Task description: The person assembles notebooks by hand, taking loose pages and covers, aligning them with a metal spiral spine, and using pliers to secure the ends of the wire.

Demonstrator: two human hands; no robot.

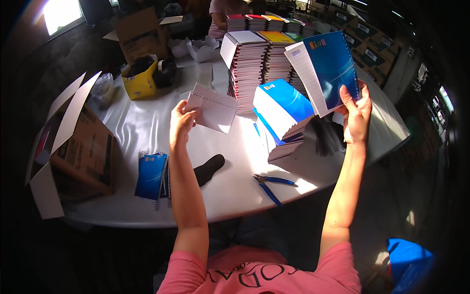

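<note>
My left hand [181,121] pinches a small stack of white pages [215,109] with a row of punched holes along its upper edge. Raised at the right, my right hand [359,117] grips a blue-covered notebook [329,68], thumb on the cover; some lined pages fan out at its left side. Between the hands stands a stack of blue-covered page blocks [286,105], some shifted out of line. Black spiral coils [327,136] lie beside that stack, partly in shadow. Blue-handled cutters [272,184] rest with handles spread near the table's front edge.
Spiral-bound blue notebooks [152,176] and a black sock-like piece [210,169] lie by my left forearm. An open carton [81,152] stands left, a yellow container [139,83] behind. Tall notebook stacks [245,68] rise at the back, near another person [219,17].
</note>
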